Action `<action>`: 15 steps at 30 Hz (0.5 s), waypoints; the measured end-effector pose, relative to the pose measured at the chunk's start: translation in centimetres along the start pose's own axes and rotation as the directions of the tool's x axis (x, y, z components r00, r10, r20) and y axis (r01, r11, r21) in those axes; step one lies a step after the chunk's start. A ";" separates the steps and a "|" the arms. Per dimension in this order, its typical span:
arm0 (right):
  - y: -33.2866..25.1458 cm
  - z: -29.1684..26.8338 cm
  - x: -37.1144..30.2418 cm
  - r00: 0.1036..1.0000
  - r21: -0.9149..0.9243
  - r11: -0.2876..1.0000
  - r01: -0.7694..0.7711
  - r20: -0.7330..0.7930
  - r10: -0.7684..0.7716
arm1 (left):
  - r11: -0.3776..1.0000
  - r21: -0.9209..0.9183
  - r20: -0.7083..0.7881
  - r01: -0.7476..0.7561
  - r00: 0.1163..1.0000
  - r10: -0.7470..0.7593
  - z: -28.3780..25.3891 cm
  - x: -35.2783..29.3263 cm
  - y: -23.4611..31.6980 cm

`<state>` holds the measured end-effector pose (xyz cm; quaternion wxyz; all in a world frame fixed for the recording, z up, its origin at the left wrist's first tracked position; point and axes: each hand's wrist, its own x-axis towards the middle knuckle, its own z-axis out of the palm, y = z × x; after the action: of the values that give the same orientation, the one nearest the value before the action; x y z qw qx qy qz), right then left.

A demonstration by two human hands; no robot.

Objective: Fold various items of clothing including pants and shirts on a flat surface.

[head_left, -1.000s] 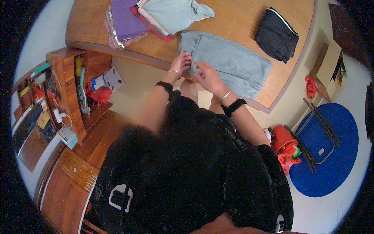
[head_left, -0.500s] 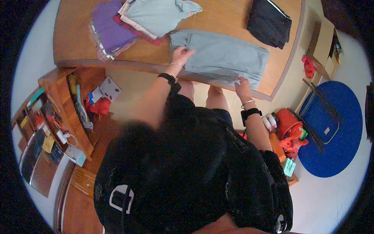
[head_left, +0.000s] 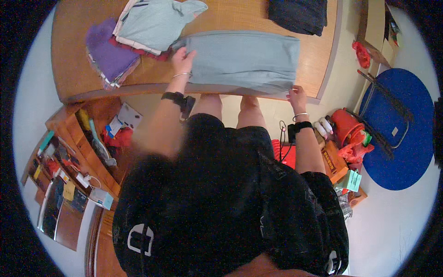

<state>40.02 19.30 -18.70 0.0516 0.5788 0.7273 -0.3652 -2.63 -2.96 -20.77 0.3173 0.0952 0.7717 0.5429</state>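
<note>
"Straightening the near edge is the step in hand, I'd judge. Where does the cloth lie, in the head view?"

"Upper centre of the frame: a grey-blue garment (head_left: 244, 55), folded into a long strip, laid on the wooden table (head_left: 69, 60) with its lower edge along the near rim. Creases run through its lower right part."

"And the left hand (head_left: 182, 61)?"

"At the strip's left end, left of upper centre. The thumb stands a little apart from the curled fingers; I can't tell whether any cloth is caught between them."

"The right hand (head_left: 297, 97)?"

"At the strip's lower right corner, right of centre. Its fingertips are drawn close together, which looks like a light pinch, but they're too small and blurred for me to swear to it."

"So what would the next move call for?"

"An even hold at both ends, I'd think, and a gentle, level pull against those creases. The fabric looks soft; tugging one side harder could skew it."

"Anything crowding it?"

"At upper left, a pale green garment (head_left: 152, 25) lies very near that end, with a purple cloth (head_left: 106, 51) beyond. The dark folded cloth (head_left: 297, 17), upper right, sits apart."
</note>
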 end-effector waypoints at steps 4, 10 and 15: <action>-1.9 -0.3 -0.4 0.982 0.135 0.973 -0.187 0.005 0.188 | 0.987 0.163 -0.007 0.001 1.000 0.000 -1.0 0.5 -1.9; -3.4 -1.2 0.2 0.985 0.135 0.977 -0.163 -0.043 0.170 | 0.753 0.650 -0.216 -0.102 0.925 0.313 1.9 0.3 1.3; -0.1 0.3 1.3 0.991 0.012 0.999 -0.049 -0.124 0.050 | 0.176 0.572 0.557 -0.801 0.537 0.634 13.8 -3.1 9.5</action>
<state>39.42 20.17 -19.60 0.0128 0.6186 0.7129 -0.3301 6.08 10.03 -13.93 0.0180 0.6265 0.7482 0.2177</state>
